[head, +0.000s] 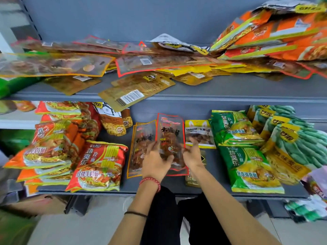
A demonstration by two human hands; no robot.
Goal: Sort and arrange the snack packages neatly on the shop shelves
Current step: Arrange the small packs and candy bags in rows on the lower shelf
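Head view: the red pack [170, 133] stood in the middle of the lower shelf [215, 175], directly ahead of both forearms. Its long axis ran away from the person, top end toward the back panel. The left hand [155, 160] gripped its left long edge low down, with fingers curled onto the front face. The right hand [192, 155] pinched the right long edge at about the same height. Neither hand was nearer, since they shared the lower half of the pack.

Just left of it, touching or slightly overlapped, lay an orange-edged pack [140, 137] on the same axis. Just right stood a yellow pack [200, 132], and under the right wrist lay a dark pack [193, 179].

The slot between those neighbours looked narrow. Setting the red pack down would probably mean keeping it parallel to the orange-edged one and lowering it straight.

The upper shelf [230, 95] held a loose jumble of packs.
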